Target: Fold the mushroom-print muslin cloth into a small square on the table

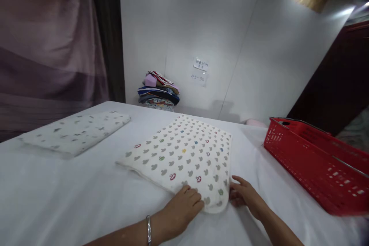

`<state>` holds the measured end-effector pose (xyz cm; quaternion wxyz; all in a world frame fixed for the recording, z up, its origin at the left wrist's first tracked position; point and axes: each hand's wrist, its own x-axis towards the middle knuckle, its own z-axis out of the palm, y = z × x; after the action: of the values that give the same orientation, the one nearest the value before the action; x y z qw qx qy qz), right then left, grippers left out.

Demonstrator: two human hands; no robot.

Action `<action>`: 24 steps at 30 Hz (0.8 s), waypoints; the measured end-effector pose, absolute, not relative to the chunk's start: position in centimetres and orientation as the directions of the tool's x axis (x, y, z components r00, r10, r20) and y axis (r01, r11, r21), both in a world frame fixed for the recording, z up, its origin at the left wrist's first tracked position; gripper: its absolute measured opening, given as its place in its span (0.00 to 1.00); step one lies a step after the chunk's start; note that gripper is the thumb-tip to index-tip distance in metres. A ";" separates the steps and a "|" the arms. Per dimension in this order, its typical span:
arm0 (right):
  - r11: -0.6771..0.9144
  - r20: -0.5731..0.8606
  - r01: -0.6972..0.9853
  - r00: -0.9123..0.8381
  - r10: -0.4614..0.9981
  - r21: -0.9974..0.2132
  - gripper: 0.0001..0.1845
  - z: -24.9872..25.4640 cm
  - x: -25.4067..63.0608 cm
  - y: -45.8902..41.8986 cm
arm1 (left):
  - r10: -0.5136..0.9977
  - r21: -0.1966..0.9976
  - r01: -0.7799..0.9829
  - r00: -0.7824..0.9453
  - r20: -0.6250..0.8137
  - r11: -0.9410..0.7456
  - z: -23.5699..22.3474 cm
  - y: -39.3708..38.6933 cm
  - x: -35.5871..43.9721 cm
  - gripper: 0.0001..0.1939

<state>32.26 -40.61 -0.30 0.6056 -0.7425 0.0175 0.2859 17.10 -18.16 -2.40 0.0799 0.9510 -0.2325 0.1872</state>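
Observation:
A folded cream cloth (184,153) printed with small grey and coloured shapes lies on the white table (57,200) in front of me. My left hand (181,209), with a silver bracelet at the wrist, grips the cloth's near edge, its fingers curled on top. My right hand (245,196) pinches the near right corner of the same cloth, its fingertips tucked against the edge.
A second folded cloth (75,132) with grey prints lies at the left of the table. A red plastic basket (314,161) stands at the right. A pile of folded coloured fabrics (158,90) sits against the white wall, beside a paper note (200,71).

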 end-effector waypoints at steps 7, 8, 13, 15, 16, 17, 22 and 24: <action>-0.316 -0.516 -0.410 0.733 0.444 -0.855 0.21 -0.5 29.1 -40.5 | -0.447 0.047 -0.481 0.842 0.302 -0.875 -3.0 -20.0 19.6 0.11; -0.302 -0.509 -0.411 0.724 0.465 -0.860 0.20 -0.7 28.9 -40.5 | -0.424 0.051 -0.457 0.857 0.293 -0.888 -3.1 -20.4 19.8 0.10; -0.251 -0.496 -0.429 0.716 0.492 -0.868 0.19 -1.4 28.8 -40.8 | -0.321 0.132 -0.359 0.916 0.242 -0.924 -3.0 -21.6 20.3 0.08; -0.229 -0.493 -0.440 0.716 0.493 -0.868 0.20 -1.4 28.9 -40.8 | -0.266 0.200 -0.314 0.935 0.233 -0.928 -2.4 -21.3 20.4 0.09; -0.210 -0.490 -0.449 0.717 0.495 -0.868 0.21 -1.3 29.0 -40.7 | -0.232 0.235 -0.285 0.945 0.232 -0.929 -1.9 -21.1 20.3 0.09; -0.182 -0.488 -0.464 0.714 0.502 -0.867 0.22 -1.2 29.2 -40.5 | -0.201 0.267 -0.261 0.952 0.232 -0.928 -1.5 -20.9 20.3 0.10; 0.045 -0.450 -0.573 0.686 0.571 -0.818 0.26 -1.0 31.8 -38.8 | -0.193 0.296 -0.246 0.961 0.199 -0.923 -0.4 -20.5 19.8 0.12; 0.113 -0.457 -0.594 0.714 0.530 -0.797 0.23 -1.2 33.8 -38.0 | -0.217 0.284 -0.258 0.961 0.170 -0.923 -0.5 -20.5 19.7 0.11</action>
<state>33.85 -37.97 -1.22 0.7454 -0.5490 0.0288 0.3769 19.67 -20.53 -0.53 0.1535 0.9783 -0.1214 0.0679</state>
